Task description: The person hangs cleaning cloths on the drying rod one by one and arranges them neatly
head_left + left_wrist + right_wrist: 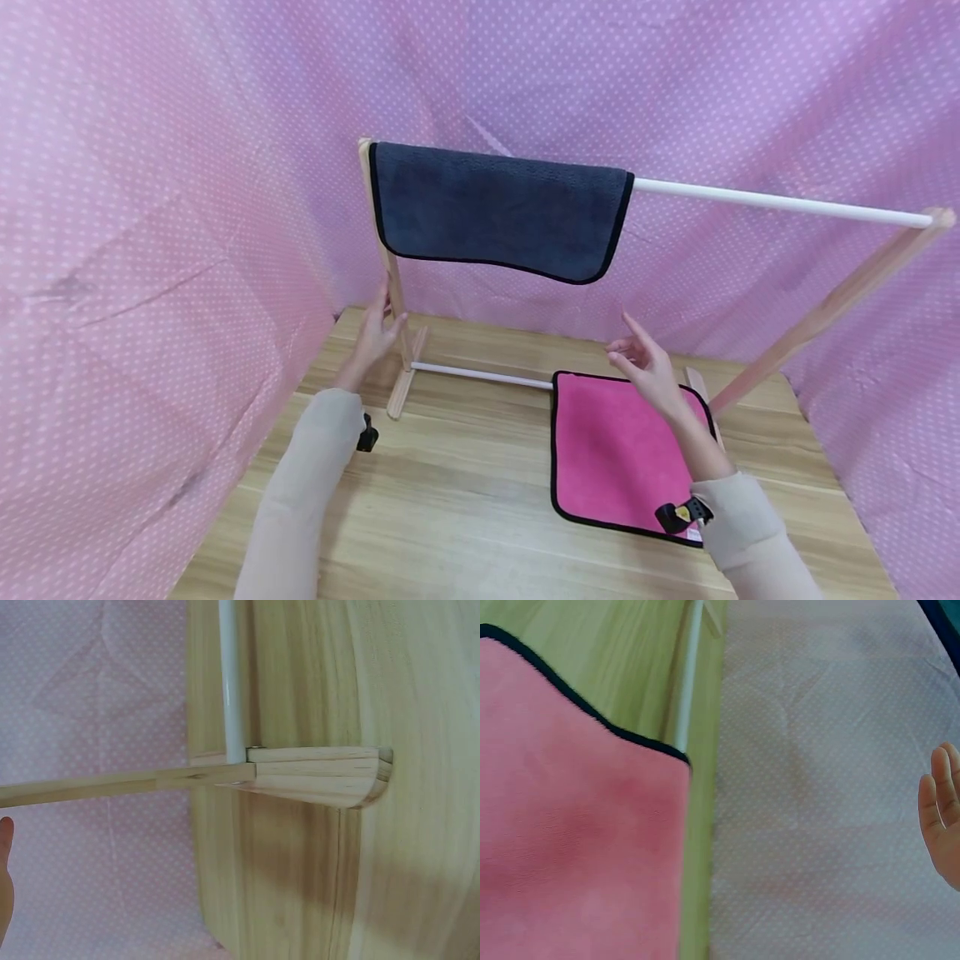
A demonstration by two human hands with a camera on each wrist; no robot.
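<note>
At far left, creased pink curtain (172,250) with white dots, running on behind everything to the right edge. Inward from there, beige left sleeve (300,475) and black left wrist camera (367,435), leading up to the left hand (375,333). Relaxed and uncurled, with thumb spread from the fingers, right beside the wooden left post (127,784); in the left wrist view, only one finger in sight, just apart from the wood; cannot tell about contact elsewhere. At the post's base, rounded left foot (322,776) on the pale wooden table (420,500), with the lower white rod (480,375) leading rightward.

From the same post's top, dark gray cloth (498,212), edged in black. Hangs over the left part of the upper white rod (780,202), dipping lowest near its right corner.

Farther right and below, pink cloth (615,450), also black-edged. Covers the right part of the lower rod, spread toward the front, with a small white label at the near right corner. Above, the right hand (648,371): raised, fingers loose and extended, apart from both cloths in the right wrist view. Below, right sleeve (742,517) and black right wrist camera (678,517). Farthest right, wooden right post (832,308), meeting the upper rod's end.
</note>
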